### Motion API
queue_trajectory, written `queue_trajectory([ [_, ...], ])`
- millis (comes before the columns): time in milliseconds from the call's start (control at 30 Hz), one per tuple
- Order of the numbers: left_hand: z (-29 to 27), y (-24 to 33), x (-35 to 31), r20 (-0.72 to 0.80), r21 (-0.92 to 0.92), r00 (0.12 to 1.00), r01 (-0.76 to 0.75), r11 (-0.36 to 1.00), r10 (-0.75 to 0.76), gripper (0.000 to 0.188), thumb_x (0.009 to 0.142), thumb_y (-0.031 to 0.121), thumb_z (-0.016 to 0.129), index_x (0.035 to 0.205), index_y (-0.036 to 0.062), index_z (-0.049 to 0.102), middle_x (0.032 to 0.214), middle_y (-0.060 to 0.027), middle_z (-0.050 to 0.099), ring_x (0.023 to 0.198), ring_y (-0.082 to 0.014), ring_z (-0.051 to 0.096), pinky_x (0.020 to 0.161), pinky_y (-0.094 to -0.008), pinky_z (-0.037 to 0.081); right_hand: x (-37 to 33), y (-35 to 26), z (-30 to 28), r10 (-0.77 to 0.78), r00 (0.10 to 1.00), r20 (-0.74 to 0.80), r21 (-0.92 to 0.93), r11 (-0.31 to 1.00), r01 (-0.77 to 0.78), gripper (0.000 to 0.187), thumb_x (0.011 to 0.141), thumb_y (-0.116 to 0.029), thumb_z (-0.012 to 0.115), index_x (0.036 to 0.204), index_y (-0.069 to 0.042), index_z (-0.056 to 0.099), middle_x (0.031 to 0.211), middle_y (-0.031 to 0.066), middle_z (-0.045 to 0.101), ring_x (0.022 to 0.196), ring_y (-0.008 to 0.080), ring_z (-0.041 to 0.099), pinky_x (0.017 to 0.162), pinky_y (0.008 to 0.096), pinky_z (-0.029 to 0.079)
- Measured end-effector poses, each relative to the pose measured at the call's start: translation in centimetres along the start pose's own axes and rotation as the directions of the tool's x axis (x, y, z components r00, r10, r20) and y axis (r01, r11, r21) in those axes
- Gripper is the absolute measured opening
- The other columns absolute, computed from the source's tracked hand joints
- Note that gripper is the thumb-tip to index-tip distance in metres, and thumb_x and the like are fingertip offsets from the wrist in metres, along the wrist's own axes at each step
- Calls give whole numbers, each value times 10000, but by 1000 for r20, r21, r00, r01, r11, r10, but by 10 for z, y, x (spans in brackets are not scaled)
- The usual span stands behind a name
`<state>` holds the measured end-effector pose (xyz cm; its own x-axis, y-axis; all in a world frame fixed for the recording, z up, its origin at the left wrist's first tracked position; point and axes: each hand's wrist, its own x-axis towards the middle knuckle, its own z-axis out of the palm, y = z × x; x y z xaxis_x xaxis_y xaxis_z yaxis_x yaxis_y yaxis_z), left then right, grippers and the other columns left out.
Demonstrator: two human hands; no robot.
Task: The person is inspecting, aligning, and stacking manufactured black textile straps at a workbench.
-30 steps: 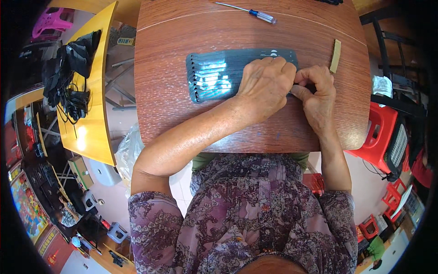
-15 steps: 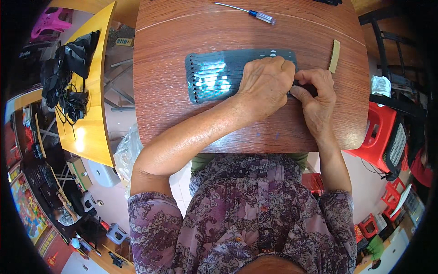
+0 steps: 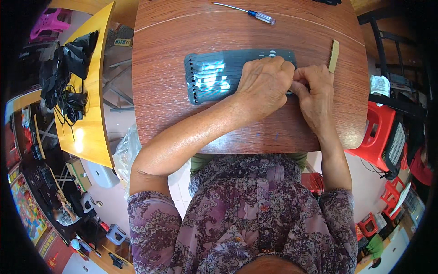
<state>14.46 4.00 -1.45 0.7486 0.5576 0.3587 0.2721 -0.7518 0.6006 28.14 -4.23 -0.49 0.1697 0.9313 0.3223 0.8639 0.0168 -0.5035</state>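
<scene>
Toward the tabletop's (image 3: 173,34) right edge, the right hand (image 3: 318,90) is tucking its thumb, seemingly readjusting. The left hand (image 3: 266,83) is curling over the panel (image 3: 214,75), both grips hidden.

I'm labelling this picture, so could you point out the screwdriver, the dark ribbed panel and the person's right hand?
Screwdriver (image 3: 261,17): head view, on its handle.
Dark ribbed panel (image 3: 232,72): head view, on its ribbed upper surface.
Right hand (image 3: 316,97): head view, on its back.
</scene>
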Motion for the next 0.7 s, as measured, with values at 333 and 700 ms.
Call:
queue_trajectory([
  [333,-2,5,-1,41,70,999,13,997,-16,155,654,-21,593,772,21,502,764,-155,550,736,-353,575,619,-449,454,-2,-1,-3,-29,998,57,27,999,28,184,679,-64,713,811,-95,588,779,51,568,780,265,485,715,387,328],
  [700,-3,8,3,65,96,990,118,988,-125,130,652,-23,575,771,-5,525,812,-189,581,799,-372,600,653,-456,468,6,-7,-2,-21,996,83,-14,1000,23,169,670,-37,690,782,-78,570,779,74,570,791,291,492,724,402,341],
])
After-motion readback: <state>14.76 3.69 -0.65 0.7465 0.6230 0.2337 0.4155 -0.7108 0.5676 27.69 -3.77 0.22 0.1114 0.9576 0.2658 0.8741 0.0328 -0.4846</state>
